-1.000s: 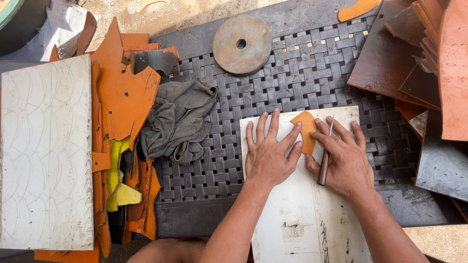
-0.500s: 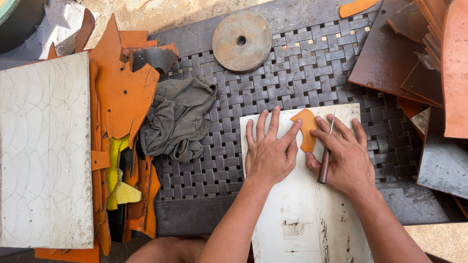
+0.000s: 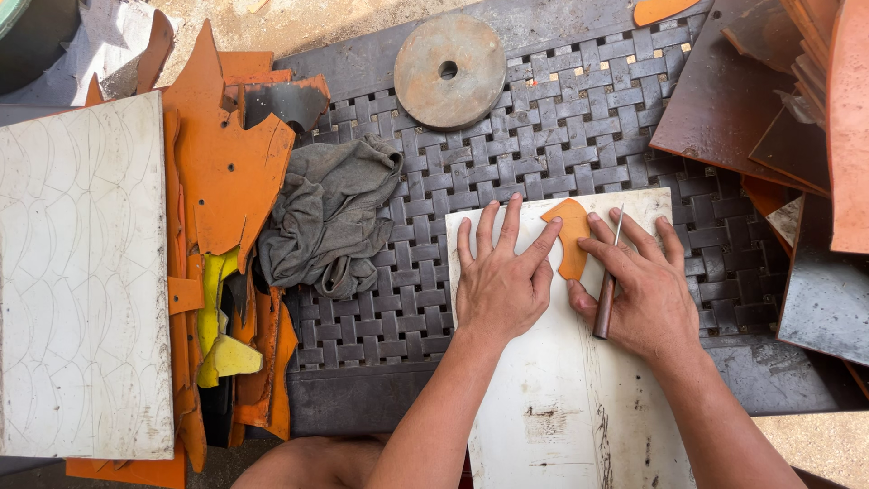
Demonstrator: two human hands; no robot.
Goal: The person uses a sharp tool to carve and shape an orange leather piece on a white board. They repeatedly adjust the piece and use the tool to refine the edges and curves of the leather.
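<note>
almost nothing has shifted over the last second: both hands stay planted on the white sheet (image 3: 579,398) that lies on the near right of the woven desk (image 3: 507,145). the left hand (image 3: 502,276) lies flat, its fingers (image 3: 543,243) spread and pressing the left edge of the small orange template (image 3: 572,237). the right hand (image 3: 638,290) pins the template's right edge with its fingers while keeping a loose grip on a thin scribing tool (image 3: 609,281), tip up beside the template. this steadiness suggests the template is being held in place for tracing. a grey rag (image 3: 330,213) lies well to the left.
</note>
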